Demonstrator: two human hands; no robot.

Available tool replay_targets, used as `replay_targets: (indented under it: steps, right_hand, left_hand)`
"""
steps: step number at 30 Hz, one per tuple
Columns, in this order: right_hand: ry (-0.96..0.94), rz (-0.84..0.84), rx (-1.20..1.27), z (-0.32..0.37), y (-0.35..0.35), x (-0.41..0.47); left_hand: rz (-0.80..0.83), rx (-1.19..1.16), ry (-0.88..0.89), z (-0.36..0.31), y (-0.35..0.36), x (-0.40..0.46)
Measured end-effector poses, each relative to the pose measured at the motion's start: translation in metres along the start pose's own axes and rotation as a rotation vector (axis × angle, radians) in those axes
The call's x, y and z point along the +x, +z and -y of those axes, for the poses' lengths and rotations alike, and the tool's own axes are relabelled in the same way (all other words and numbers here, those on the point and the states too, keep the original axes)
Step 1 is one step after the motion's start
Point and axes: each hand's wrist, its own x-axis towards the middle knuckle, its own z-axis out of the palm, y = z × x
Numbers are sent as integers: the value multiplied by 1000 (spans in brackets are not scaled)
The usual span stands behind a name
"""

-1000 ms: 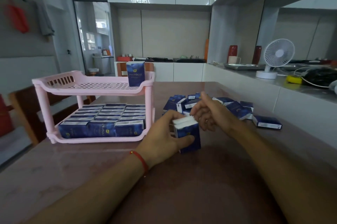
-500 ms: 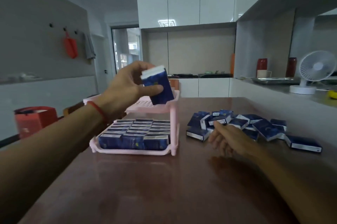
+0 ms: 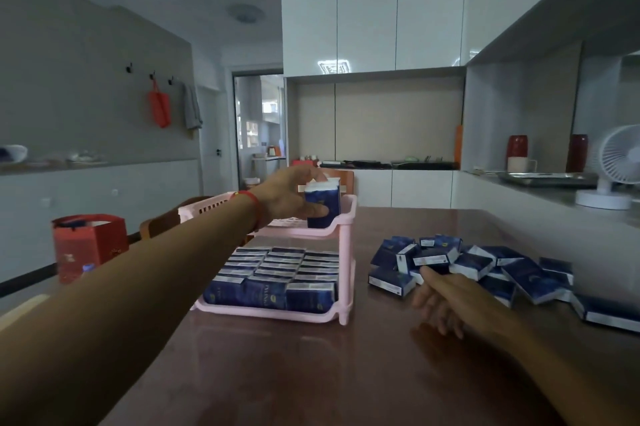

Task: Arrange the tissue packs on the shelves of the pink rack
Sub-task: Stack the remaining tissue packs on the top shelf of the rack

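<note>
A pink two-shelf rack [image 3: 344, 273] stands on the brown table. Its lower shelf is filled with several dark blue tissue packs [image 3: 277, 282] standing in rows. My left hand [image 3: 289, 197] grips an upright blue tissue pack [image 3: 322, 205] at the right end of the upper shelf, close against another upright pack behind it. A loose pile of blue tissue packs [image 3: 485, 266] lies on the table to the right of the rack. My right hand [image 3: 441, 297] hovers with relaxed fingers at the near edge of that pile, holding nothing.
A red gift bag [image 3: 88, 247] stands left of the table, beside a chair back [image 3: 162, 224]. A white desk fan [image 3: 613, 166], a metal tray and red jars sit on the counter at right. Bare brown table [image 3: 311, 373] lies in front of the rack.
My left hand has carried the pack from the table up over the rack and lowered it onto the upper shelf. My right hand has drawn back to the near edge of the pile.
</note>
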Motion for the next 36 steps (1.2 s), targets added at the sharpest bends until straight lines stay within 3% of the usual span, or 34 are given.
replay_targets:
  steps: [12,19,29,36]
  right_hand:
    - [-3,20,-16,-2,2,2]
    - [1,7,0,-2,2,2]
    - [28,36,15,-4,2,6]
    - [17,37,2,-3,2,7]
  left_hand:
    - [25,-24,-15,5,3,5]
    - [216,-21,-114,3,3,14]
    - [280,-50,-148,12,5,24]
    - [331,57,-182,9,0,25]
